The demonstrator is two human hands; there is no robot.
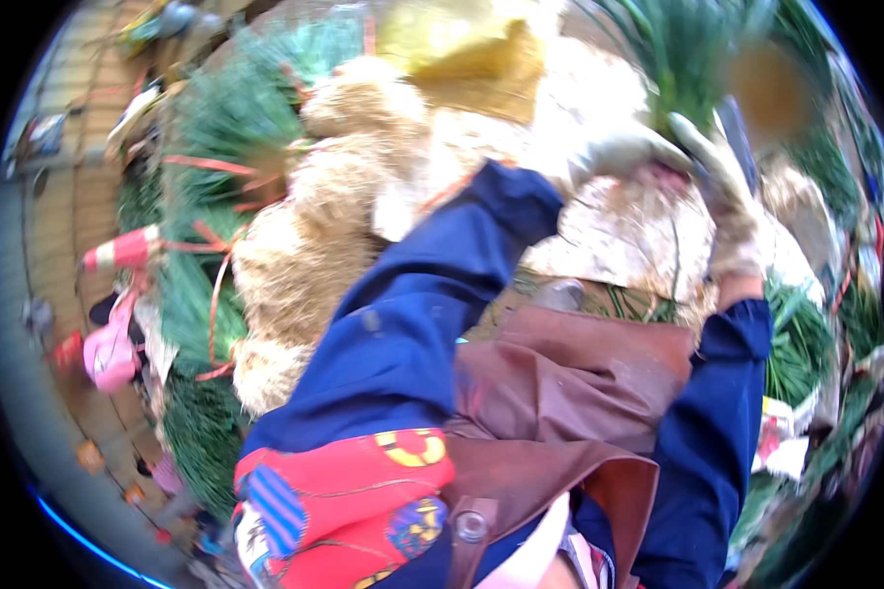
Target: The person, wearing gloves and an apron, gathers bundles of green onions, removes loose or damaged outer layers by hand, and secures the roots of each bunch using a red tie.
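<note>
Gloved, my left hand (pixel 631 152) curls at the root end of the scallion bunch (pixel 688 79) just beyond my hands, its grip too blurred to tell, while my right hand (pixel 725 187) is mostly open, fingers straight alongside. I seem to be gathering the bunch, which would next call for snug, even pressure. Below my hands lies a pale, flat sheet (pixel 599 240); to their left, bristly, straw-coloured root clumps (pixel 309 226) bulge beside flat orange-red ties (pixel 211 165).
</note>
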